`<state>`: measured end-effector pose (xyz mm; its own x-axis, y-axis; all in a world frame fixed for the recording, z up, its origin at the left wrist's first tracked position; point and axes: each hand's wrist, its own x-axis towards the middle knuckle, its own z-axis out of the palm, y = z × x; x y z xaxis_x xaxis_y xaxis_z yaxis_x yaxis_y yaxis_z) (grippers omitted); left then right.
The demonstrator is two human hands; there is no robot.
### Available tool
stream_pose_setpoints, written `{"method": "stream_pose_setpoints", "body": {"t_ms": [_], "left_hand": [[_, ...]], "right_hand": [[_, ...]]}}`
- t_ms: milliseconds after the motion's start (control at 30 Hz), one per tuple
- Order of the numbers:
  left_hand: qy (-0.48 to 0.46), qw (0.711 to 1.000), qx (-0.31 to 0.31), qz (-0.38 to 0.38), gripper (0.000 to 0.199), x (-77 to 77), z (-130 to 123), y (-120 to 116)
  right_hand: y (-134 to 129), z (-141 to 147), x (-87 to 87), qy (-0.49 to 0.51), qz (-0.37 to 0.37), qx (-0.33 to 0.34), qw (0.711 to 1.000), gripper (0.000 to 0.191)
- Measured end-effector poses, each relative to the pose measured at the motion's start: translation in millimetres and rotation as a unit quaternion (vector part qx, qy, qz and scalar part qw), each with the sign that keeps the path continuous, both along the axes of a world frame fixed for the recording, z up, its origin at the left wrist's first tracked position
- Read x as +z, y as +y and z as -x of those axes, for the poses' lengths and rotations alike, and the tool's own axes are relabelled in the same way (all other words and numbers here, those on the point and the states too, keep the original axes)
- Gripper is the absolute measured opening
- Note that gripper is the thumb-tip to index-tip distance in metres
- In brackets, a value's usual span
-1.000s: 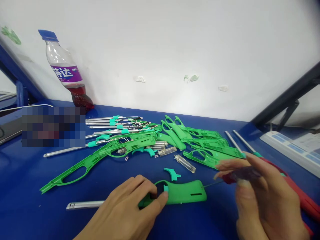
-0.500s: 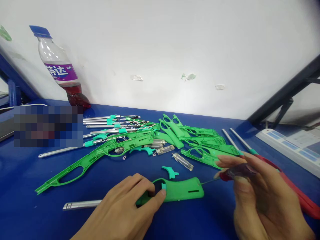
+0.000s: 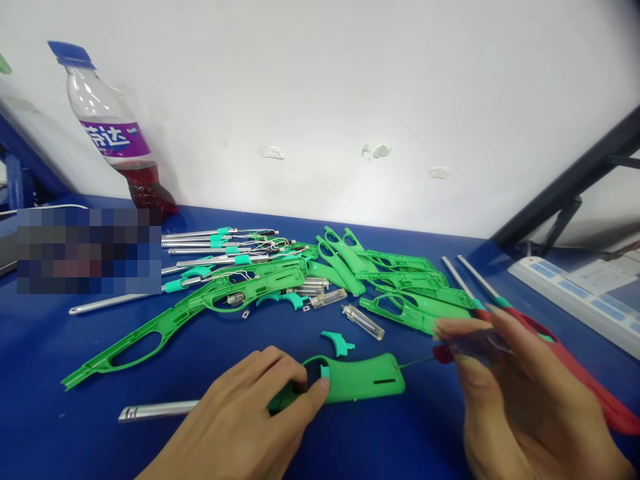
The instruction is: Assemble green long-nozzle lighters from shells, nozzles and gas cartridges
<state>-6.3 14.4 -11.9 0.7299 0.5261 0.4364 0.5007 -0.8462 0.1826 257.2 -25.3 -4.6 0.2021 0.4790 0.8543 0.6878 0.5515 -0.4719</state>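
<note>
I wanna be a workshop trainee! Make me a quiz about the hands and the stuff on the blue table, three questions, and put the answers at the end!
1. What does the right hand hold?
a) a spoon
b) a screwdriver
c) a pair of scissors

2. True or false: the bottle has a blue cap.

3. Fill in the colour: the left hand holds a ____ handle with a silver tube at one end.

Key: 1. b; 2. true; 3. green.
</note>
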Motion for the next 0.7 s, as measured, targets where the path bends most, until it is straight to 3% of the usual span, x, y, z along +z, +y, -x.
{"method": "stream_pose_setpoints", "body": {"t_ms": [100,233,333,400,567,700], "left_hand": [[-0.005,1.0,-0.005,-0.002,0.04,-0.4,-0.5,0.7],[-0.014,1.0,-0.006,-0.007,0.038,-1.3,-2.7,2.2],[-0.023,1.0,-0.004,-0.009,0.038,-2.0,-3.7,2.5],[-0.023,1.0,-0.005,-0.006,0.039,-2.0,-3.7,1.9],[-0.027,1.0,-0.006,-0.005,0.039,-0.2,-3.4,0.1],[-0.023,1.0,-0.004,-0.007,0.039,0.3,-4.2,0.0]], "right_hand": [[2.5,-6.9,0.8,-0.023,-0.025,0.003,0.999,0.071],[1.8,-8.8,1.7,-0.049,-0.014,-0.023,0.998,0.06],[1.5,-5.2,1.0,-0.06,-0.014,-0.044,0.997,0.066],[2.1,-4.3,0.2,-0.059,-0.03,-0.037,0.997,0.069],[1.8,-6.4,-1.6,-0.024,0.009,-0.01,1.0,0.06],[3.2,-7.1,-2.4,0.001,-0.027,-0.005,1.0,0.061]]}}
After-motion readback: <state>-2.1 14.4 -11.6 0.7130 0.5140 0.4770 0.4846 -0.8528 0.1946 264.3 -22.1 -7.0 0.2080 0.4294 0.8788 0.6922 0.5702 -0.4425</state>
